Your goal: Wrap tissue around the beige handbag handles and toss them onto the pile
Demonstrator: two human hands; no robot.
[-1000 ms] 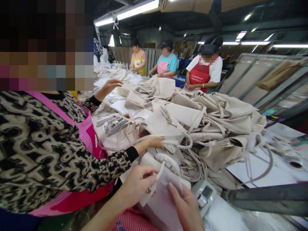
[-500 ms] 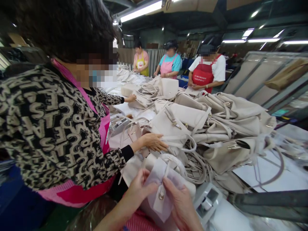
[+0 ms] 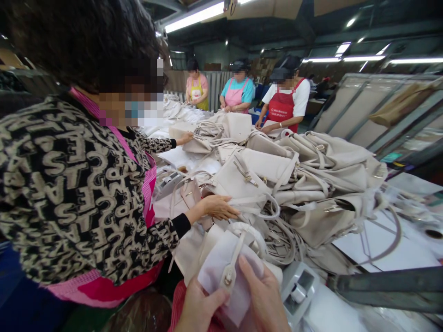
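Your left hand [image 3: 202, 299] has just shifted to pinch the flat beige, leather-like tab [image 3: 229, 275] against the thin white sheet [image 3: 213, 266], before heaped beige handbags [image 3: 265, 165], while your right hand [image 3: 265, 295], thumb now off the slim beige strap [image 3: 238, 246], grips that sheet, seemingly steadying the tab

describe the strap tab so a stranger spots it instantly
Find the beige bag pile. At its near edge, the left hand and right hand hold a white sheet. Over it lies the metal-fitted strap tab, the only strap between those hands.
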